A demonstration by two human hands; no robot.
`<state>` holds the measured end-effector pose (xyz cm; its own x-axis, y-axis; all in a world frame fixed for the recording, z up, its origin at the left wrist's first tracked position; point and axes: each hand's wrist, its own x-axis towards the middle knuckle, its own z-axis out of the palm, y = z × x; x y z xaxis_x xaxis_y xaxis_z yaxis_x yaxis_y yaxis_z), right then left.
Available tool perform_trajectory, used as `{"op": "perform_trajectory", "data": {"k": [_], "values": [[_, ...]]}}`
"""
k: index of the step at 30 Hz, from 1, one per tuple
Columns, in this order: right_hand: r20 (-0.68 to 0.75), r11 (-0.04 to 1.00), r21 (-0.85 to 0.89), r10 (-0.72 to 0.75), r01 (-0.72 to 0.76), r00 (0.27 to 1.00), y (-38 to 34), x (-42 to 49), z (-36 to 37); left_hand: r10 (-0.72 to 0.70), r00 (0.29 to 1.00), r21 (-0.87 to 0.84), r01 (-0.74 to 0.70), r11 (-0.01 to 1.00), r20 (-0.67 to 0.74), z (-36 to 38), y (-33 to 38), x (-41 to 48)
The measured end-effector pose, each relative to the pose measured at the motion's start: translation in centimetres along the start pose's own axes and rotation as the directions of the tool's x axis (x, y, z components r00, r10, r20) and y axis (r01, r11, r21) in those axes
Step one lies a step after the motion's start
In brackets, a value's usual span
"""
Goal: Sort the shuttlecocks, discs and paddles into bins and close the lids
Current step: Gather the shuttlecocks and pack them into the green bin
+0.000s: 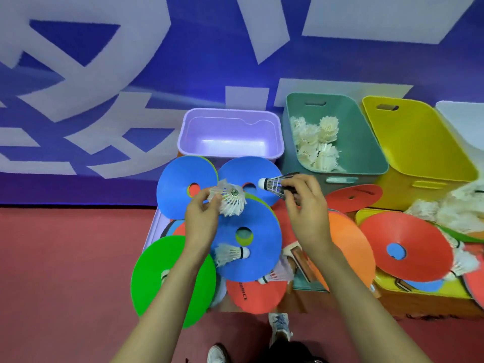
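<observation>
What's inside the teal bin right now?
A pile of white shuttlecocks lies in the teal bin, against its left wall. Nothing else shows; whatever lies beneath the pile is covered.

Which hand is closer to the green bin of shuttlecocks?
Right. The right hand, pinching a dark shuttlecock, is just before the near wall of the green bin; the left hand, holding a white shuttlecock, is farther left over blue discs.

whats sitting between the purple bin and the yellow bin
In the head view, the teal bin, holding white shuttlecocks, stands between the purple bin and the yellow bin.
</observation>
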<state>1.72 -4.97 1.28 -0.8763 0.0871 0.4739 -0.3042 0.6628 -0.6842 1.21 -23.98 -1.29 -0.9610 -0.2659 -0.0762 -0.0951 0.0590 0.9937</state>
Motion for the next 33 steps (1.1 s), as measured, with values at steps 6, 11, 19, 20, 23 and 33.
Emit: {"op": "perform_trajectory", "data": {"k": [6,11,19,20,23,33], "values": [[-0.160,0.997,-0.065,0.036,-0.047,0.986,5.1,6.1,-6.7,0.122,0.982,0.034,-0.128,0.991,0.143,12.6,5.4,4.8],[-0.196,0.993,-0.109,0.023,-0.045,0.980,10.9,11.6,-11.2,0.213,0.973,0.178,-0.225,0.958,0.088,21.9,8.5,9.2],[0.111,0.959,-0.207,0.219,-0.193,0.969,19.6,20.1,-11.2,0.231,0.940,0.574,-0.336,0.747,0.250,29.5,8.6,16.9],[0.161,0.952,-0.237,0.233,-0.191,0.959,20.3,21.0,-10.8,0.217,0.942,0.601,-0.331,0.728,0.256,30.1,8.6,17.8],[0.272,0.943,-0.297,0.233,-0.149,0.934,21.8,23.0,-9.3,0.088,0.951,0.706,-0.280,0.650,0.296,31.7,8.2,20.1],[0.607,0.912,-0.404,0.211,0.069,0.766,24.4,25.3,-4.4,-0.373,0.852,0.915,-0.257,0.312,0.367,33.8,4.6,24.6]]}}
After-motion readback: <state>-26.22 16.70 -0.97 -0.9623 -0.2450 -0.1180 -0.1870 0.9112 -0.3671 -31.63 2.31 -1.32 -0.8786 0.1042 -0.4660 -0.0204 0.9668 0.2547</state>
